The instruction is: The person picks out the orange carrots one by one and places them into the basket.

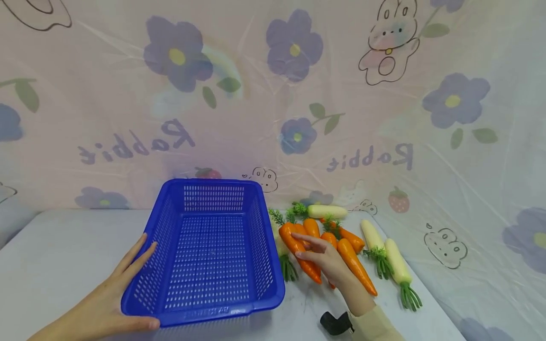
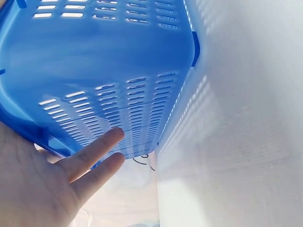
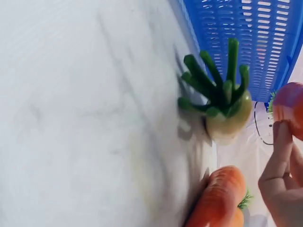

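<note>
A blue plastic basket (image 1: 204, 260) with slotted walls has its open top facing me. My left hand (image 1: 113, 293) holds its near left corner, thumb along the front rim and fingers at the left rim. In the left wrist view, two fingers of the left hand (image 2: 61, 184) extend along the outside wall. To the right of the basket, my right hand (image 1: 328, 260) pinches an orange carrot (image 1: 296, 246) between thumb and fingers. The right wrist view shows the held carrot (image 3: 289, 106) partly cut off. Several other carrots (image 1: 356, 265) lie behind and beside that hand.
Two white radishes (image 1: 398, 265) with green stems lie at the table's right side, another radish (image 1: 326, 211) at the back. A further radish (image 3: 227, 123) sits against the basket's right wall. A black curved object (image 1: 334, 324) is near the right sleeve. A patterned cloth (image 1: 239, 118) hangs behind the table.
</note>
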The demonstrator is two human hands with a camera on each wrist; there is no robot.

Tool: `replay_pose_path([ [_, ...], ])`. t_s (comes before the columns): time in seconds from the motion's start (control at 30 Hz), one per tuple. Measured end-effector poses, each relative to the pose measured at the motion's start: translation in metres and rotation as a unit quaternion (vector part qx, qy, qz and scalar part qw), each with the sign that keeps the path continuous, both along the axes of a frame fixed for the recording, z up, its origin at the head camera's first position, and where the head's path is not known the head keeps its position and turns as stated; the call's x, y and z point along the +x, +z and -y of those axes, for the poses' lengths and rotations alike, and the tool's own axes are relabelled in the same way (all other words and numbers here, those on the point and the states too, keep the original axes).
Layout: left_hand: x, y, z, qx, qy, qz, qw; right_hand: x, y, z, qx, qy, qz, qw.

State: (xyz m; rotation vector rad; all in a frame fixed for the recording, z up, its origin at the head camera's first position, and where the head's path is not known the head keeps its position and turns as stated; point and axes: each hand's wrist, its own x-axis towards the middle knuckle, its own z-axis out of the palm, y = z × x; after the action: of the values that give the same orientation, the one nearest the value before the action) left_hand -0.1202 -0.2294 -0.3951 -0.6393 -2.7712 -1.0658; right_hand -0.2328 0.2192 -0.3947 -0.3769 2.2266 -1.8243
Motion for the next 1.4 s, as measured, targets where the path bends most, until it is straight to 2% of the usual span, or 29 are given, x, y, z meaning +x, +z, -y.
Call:
replay_pose_path([
  [0.1, 0.002, 0.003, -0.001, -0.005, 0.004, -0.007, 1.0, 0.001, 0.005, 0.002, -0.008, -0.003, -0.003, 1.0],
  [0.33, 0.003, 0.005, -0.001, 0.002, 0.001, -0.018, 0.9998, -0.002, 0.025, 0.008, 0.028, -0.016, -0.043, 0.9985],
  [0.5, 0.002, 0.003, -0.003, 0.008, -0.003, -0.04, 0.9992, -0.005, 0.042, 0.012, 0.04, -0.015, -0.05, 0.9978],
  [0.63, 0.003, 0.001, -0.008, 0.018, -0.012, -0.038, 0.999, -0.003, 0.056, 0.014, 0.066, -0.015, -0.063, 0.9957],
  [0.73, 0.003, 0.002, -0.011, 0.028, -0.018, -0.03, 0.999, -0.003, 0.067, 0.018, 0.082, -0.029, -0.053, 0.9948],
  [0.93, 0.004, 0.006, -0.005, 0.028, -0.012, -0.032, 0.999, -0.012, 0.087, 0.04, 0.065, -0.042, -0.012, 0.9969],
  [1.1, 0.005, 0.008, -0.005, 0.029, -0.012, -0.041, 0.9987, -0.014, 0.101, 0.054, 0.078, -0.036, -0.028, 0.9959],
  [1.4, 0.008, 0.009, -0.008, 0.035, -0.003, -0.032, 0.9989, -0.016, 0.114, 0.076, 0.082, -0.032, -0.032, 0.9956],
])
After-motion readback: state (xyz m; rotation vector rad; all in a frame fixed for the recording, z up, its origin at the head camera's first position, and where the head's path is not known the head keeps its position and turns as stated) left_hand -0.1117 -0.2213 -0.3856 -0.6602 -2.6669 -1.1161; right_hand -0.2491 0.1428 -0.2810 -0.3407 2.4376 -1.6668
